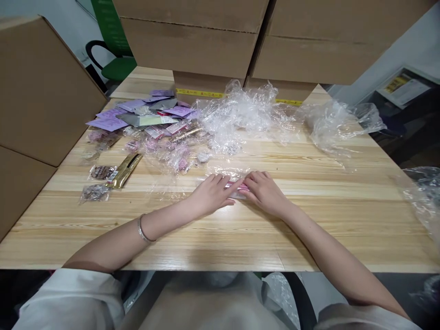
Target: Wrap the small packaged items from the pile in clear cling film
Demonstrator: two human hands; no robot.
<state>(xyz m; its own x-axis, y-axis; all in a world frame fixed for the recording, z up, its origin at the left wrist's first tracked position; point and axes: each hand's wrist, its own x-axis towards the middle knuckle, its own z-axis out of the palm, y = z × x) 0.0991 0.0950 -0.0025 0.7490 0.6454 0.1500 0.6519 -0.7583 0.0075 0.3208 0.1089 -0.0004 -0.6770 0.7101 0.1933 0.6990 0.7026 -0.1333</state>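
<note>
Near the middle of a pale wooden table [309, 229], a person's two bare hands meet over a small pink item in a clear plastic sleeve [236, 186]. The left hand [213, 192] lies palm down with fingers stretched nearly flat, pressing the sleeve's left end to the wood. The right hand [263, 190] curls its fingers lightly over the right end, seemingly pinning it so the slippery film stays put. Whether either hand truly grips it cannot be told. A silver bangle [143, 229] circles the left wrist.

Just beyond the hands lies a heap of crumpled clear wrap [247, 114]. To the left sit scattered purple cards [113, 120], small bagged trinkets [99, 173] and a gold packet [126, 170], within easy reach. Large cardboard boxes [192, 41] stand along the far and left edges.
</note>
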